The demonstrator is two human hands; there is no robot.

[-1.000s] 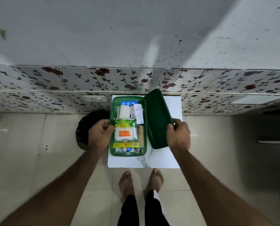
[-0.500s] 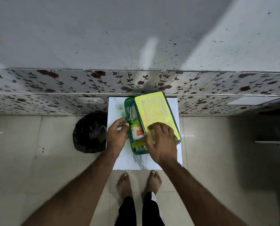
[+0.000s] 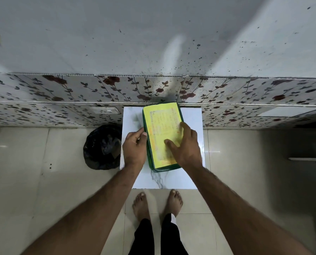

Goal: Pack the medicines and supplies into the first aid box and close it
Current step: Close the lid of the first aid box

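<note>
The green first aid box (image 3: 161, 124) lies on a small white marble-pattern table (image 3: 190, 118), its lid down and its yellow label facing up. The medicines and supplies inside are hidden under the lid. My right hand (image 3: 185, 146) rests flat on the lid's near right part, fingers spread. My left hand (image 3: 135, 145) sits against the box's left edge, thumb and fingers touching the side of it.
A black plastic bag (image 3: 102, 147) sits on the tiled floor just left of the table. A wall with floral panels (image 3: 61, 92) rises right behind the table. My bare feet (image 3: 158, 203) stand at the table's near edge.
The lid, open and upright a second ago, has swung leftward and now lies fully down over the box. My right hand followed it onto the top. My left hand stayed at the left edge.
</note>
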